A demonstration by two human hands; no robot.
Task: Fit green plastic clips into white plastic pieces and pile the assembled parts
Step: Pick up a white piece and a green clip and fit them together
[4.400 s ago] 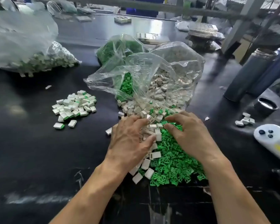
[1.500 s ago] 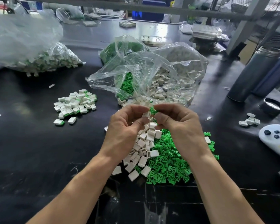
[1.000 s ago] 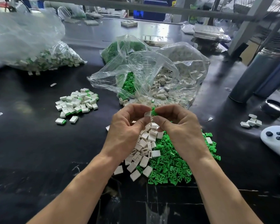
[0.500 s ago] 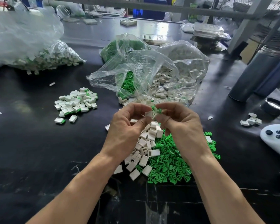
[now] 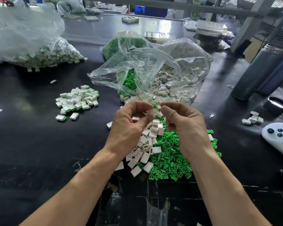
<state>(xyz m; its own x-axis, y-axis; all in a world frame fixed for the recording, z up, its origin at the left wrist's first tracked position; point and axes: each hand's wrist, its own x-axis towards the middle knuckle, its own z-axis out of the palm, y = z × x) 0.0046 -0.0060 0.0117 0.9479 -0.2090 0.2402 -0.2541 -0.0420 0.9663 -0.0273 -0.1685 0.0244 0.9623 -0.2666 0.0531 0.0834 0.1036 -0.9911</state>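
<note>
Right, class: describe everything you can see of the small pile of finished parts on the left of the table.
The pile of finished parts is a loose heap of small white rectangular plastic blocks, several showing a green clip at one end. It lies on the black table, left of both hands, and neither touches it. Two parts lie slightly apart at its near edge.

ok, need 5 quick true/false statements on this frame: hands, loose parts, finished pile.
1. The left hand pinches a small white plastic piece. True.
2. The right hand rests flat on the black table. False: it is raised, fingers curled at a green plastic clip.
3. The pile of assembled white-and-green parts lies left of the hands. True.
4. The loose green clips sit in a tray. False: they lie bare on the table.
5. The clear plastic bag behind the hands is empty. False: it holds white pieces.
</note>
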